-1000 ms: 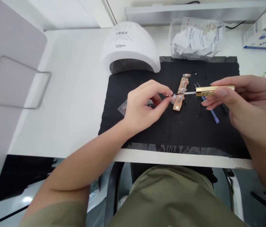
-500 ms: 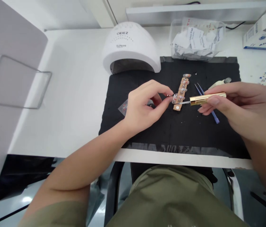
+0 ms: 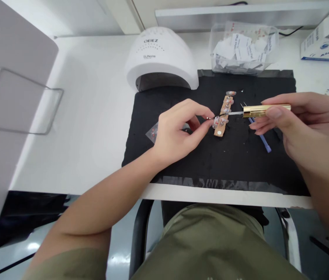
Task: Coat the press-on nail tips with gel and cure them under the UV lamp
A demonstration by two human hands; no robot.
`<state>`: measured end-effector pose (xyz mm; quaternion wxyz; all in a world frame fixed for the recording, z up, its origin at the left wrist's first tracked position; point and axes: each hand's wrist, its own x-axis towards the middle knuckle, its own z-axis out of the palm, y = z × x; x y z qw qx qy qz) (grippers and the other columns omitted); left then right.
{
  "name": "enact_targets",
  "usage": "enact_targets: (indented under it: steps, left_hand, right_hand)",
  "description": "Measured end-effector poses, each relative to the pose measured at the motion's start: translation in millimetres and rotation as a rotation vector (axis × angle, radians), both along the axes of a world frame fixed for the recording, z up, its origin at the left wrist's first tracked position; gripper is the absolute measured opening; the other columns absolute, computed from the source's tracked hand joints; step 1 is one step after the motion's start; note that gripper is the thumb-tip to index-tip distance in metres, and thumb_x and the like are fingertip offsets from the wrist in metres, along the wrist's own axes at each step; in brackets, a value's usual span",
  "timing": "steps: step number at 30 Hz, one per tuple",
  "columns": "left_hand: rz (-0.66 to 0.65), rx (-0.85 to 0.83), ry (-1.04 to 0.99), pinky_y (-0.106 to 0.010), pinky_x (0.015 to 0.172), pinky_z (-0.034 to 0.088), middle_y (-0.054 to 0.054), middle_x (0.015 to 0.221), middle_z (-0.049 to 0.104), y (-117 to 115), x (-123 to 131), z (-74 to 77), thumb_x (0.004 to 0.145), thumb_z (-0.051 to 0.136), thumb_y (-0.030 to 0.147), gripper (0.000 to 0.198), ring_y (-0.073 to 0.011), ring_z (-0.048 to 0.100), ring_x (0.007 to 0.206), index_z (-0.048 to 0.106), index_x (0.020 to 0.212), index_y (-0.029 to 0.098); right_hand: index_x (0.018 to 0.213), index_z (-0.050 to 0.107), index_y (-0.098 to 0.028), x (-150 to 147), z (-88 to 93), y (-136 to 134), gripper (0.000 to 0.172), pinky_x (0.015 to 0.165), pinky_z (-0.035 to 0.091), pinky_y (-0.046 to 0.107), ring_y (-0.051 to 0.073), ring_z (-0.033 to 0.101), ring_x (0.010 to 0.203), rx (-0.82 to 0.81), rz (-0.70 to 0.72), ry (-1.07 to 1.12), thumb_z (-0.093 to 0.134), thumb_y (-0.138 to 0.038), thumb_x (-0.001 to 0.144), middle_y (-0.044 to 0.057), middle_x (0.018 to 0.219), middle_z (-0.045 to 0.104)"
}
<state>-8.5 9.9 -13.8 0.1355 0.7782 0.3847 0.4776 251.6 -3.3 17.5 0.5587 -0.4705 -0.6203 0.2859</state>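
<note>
Decorated nail tip (image 3: 216,122): just off the left side of the tan strip (image 3: 219,130), right of the middle of the black mat (image 3: 225,163). Left hand (image 3: 180,130): thumb and forefinger pinched together on a small metallic holder (image 3: 210,118) at the nail tip's left side. Right hand (image 3: 301,120): fingers clamped round the gold-handled brush (image 3: 259,111), shaft near level, dark tip crossing above the strip to the nail tip's far edge; contact, cannot tell.

Strip slants, far end a little to the right; more decorated nails (image 3: 231,93) along it, one at its far end. Near end stops well short of the mat's near edge; black surface with a few specks in that gap. Blue tweezers (image 3: 265,143) right of the strip, partly under the right hand. Clear packet (image 3: 152,134) by the mat's left edge, partly behind the left hand.

White lamp (image 3: 164,50) over the mat's far left corner, clear tub (image 3: 237,68) at its far edge. Alcohol pad box (image 3: 322,44) towards the far right corner of the table (image 3: 73,97). White tabletop runs broad from the mat's left edge to the wall.
</note>
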Motion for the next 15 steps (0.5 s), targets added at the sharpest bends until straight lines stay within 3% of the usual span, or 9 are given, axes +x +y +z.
enact_targets:
  steps: [15]
  left_hand:
    - [0.007, -0.032, -0.020, -0.027, 0.069, 0.063, 0.001, 0.091, 0.081, -0.5, 1.5, 2.6, 0.102, 0.079, 0.022, 0.003, -0.0085, 0.065, 0.060, 0.078, 0.099, 0.023]
  right_hand:
    - [0.098, 0.090, -0.034, 1.2, 5.8, -4.9, 0.011, 0.061, 0.073, 0.027, 0.013, 0.079, 0.065, -0.032, 0.082, -0.034, 0.089, -0.026, 0.091, -0.007, 0.078, 0.083]
